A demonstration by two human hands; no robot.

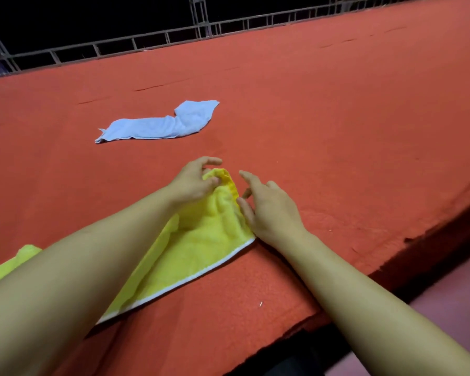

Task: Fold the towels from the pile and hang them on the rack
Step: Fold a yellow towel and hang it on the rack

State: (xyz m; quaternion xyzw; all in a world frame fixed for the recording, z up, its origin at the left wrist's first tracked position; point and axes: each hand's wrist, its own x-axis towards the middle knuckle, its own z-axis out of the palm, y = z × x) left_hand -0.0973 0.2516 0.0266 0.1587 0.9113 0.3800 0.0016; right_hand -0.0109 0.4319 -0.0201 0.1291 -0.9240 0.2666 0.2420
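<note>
A yellow towel [198, 240] with a white hem lies on the red felt table [337, 118], running from the lower left under my left forearm up to a bunched far corner. My left hand [194, 180] pinches that bunched corner between thumb and fingers. My right hand [266, 210] rests with loose fingers on the towel's right edge, its thumb against the cloth. A light blue towel [158, 123] lies crumpled and long farther back, apart from both hands. No rack is in view.
The table's near edge [391, 275] runs diagonally at the lower right, with a pinkish floor [451, 299] beyond it. A grey metal truss frame [201, 25] stands along the table's far side against a dark background.
</note>
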